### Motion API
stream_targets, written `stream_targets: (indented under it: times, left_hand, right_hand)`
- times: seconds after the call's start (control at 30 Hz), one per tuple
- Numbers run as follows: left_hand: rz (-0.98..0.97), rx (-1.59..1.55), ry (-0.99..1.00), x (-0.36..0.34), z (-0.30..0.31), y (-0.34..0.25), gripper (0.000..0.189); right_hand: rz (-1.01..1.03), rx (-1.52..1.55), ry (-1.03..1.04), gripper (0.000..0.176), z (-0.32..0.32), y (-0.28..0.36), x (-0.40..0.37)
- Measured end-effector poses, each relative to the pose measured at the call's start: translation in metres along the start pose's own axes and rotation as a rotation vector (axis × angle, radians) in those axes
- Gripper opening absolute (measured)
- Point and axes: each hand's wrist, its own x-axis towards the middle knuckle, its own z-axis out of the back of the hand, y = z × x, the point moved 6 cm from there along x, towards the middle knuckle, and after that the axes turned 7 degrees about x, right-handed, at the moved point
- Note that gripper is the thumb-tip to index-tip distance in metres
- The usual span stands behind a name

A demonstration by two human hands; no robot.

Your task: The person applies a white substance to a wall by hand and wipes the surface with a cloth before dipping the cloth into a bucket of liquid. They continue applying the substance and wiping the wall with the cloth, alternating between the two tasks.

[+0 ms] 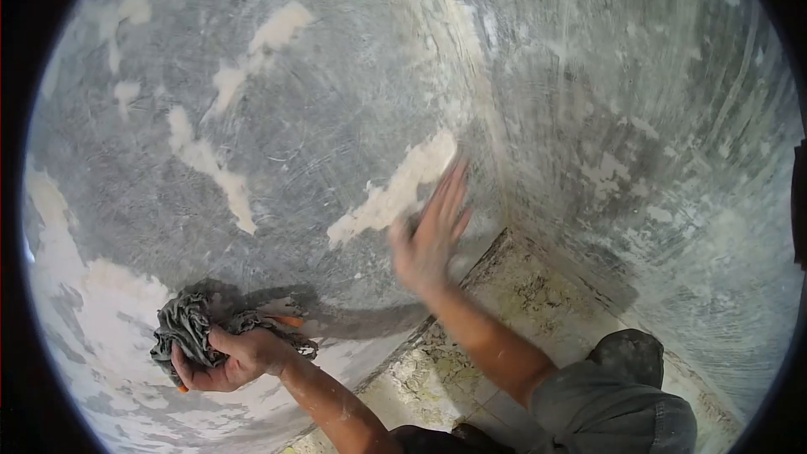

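Head view: left hand closed on a rag, right hand spread near a corner

Counting on my feed: two hands, one rag, two walls, one corner. Rag is dark grey, bunched, low by the left wall; thumb and fingers pinch its folds. Two orange bits show at it, one above the wrist, one below the fingertips. Right hand has its thumb out from the fingers, at the lower end of one long pale patch. I count two more long patches higher and to the left, plus smaller ones.

Edges: corner runs just right of the right fingertips; right wall lies beyond it. I see wide grey wall above both hands. Crusty floor meets the walls close by the right forearm.

Hard to make out: right hand is blurred, so I cannot tell whether it touches the wall. Left hand hides part of the rag. Grey clothing is cut off at the bottom; the rounded dark shape beside it I cannot name.
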Motion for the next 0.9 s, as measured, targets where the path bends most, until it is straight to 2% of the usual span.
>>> stream_targets:
  times: [0.07,0.13,0.17,0.23,0.27,0.33,0.37,0.43,0.47,0.53,0.57,0.6,0.67,0.7,0.77,0.8,0.87,0.9]
  left_hand:
    - [-0.046,-0.054,0.016,0.001,-0.003,-0.001,0.039]
    - [-0.014,-0.09,0.022,0.001,-0.005,-0.005,0.039]
    - [0.014,-0.08,0.008,0.001,-0.007,-0.008,0.038]
    - [-0.008,-0.028,0.014,0.002,-0.005,-0.01,0.037]
    - [-0.013,-0.024,0.015,0.002,-0.003,-0.008,0.037]
    - [0.025,-0.093,0.041,-0.001,-0.003,-0.004,0.036]
    - [-0.033,-0.089,0.034,0.0,-0.002,-0.003,0.034]
    - [0.001,-0.096,0.015,0.001,-0.002,-0.001,0.034]
    - [0.035,-0.093,0.018,-0.001,-0.003,0.0,0.034]
    - [0.01,-0.095,0.021,-0.001,-0.005,-0.005,0.034]
    - [0.007,-0.094,0.027,-0.001,-0.005,-0.005,0.034]
    - [0.004,-0.089,0.04,0.0,-0.004,-0.004,0.034]
    - [0.004,-0.072,0.042,-0.001,-0.002,-0.002,0.034]
    - [0.007,-0.067,0.032,-0.001,-0.002,-0.003,0.034]
    - [-0.016,-0.059,0.039,0.0,-0.001,-0.007,0.034]
    - [-0.05,-0.049,0.055,0.001,-0.004,-0.008,0.035]
    - [-0.012,-0.057,0.044,0.0,-0.004,-0.006,0.035]
    - [0.026,-0.061,0.036,-0.001,-0.004,-0.003,0.035]
  right_hand:
    - [-0.037,0.008,-0.058,0.11,-0.011,0.006,-0.041]
    - [0.262,-0.105,0.315,0.107,-0.031,0.045,-0.058]
    - [0.311,-0.238,0.316,0.104,-0.024,0.042,-0.034]
    - [0.156,-0.134,0.068,0.102,0.0,0.012,0.034]
    - [0.153,-0.129,0.072,0.102,0.007,0.006,0.036]
    - [-0.059,-0.05,-0.048,0.101,0.028,-0.01,0.043]
    - [-0.107,-0.004,-0.063,0.102,0.019,0.002,0.017]
    - [0.223,-0.107,0.095,0.106,-0.021,0.032,-0.05]
    - [0.23,-0.107,0.092,0.106,-0.017,0.036,-0.043]
    - [0.365,-0.364,0.309,0.107,-0.023,0.054,-0.024]
    - [0.361,-0.233,0.112,0.108,-0.013,0.038,0.007]
    - [0.353,-0.229,0.118,0.108,-0.005,0.032,0.023]
    - [-0.047,-0.029,0.043,0.104,0.022,0.005,0.045]
    - [-0.091,-0.123,0.038,0.103,0.015,-0.006,0.026]
    - [0.132,0.029,-0.047,0.103,-0.011,0.022,-0.035]
    - [0.145,0.035,-0.055,0.103,-0.011,0.031,-0.034]
    - [0.342,-0.245,0.378,0.104,-0.028,0.059,-0.044]
    - [0.357,-0.228,0.254,0.104,-0.019,0.052,-0.013]
